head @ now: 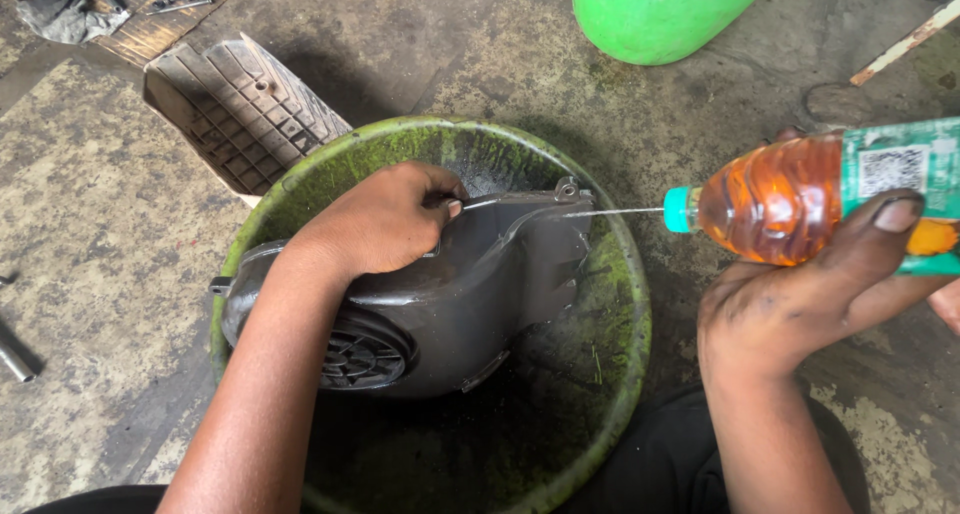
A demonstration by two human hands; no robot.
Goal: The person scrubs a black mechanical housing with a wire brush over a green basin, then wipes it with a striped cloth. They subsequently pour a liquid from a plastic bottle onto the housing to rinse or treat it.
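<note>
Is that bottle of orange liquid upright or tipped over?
Tipped on its side. The clear plastic bottle of orange liquid lies level in the right hand, squirting a thin stream onto the dark grey plastic cover.

Soft, even daylight fills the scene, moderately bright, with no hard-edged shadows. A diffuse shadow falls on the concrete floor (120,224) just beyond the far rim of the green basin (620,374), and the basin's near inside is dim. Wet sheen glints on the grey plastic cover (470,284), and the amber liquid in the bottle (790,199) glows with bright highlights. Focus is sharp at centre; the far corners look slightly stretched.
</note>
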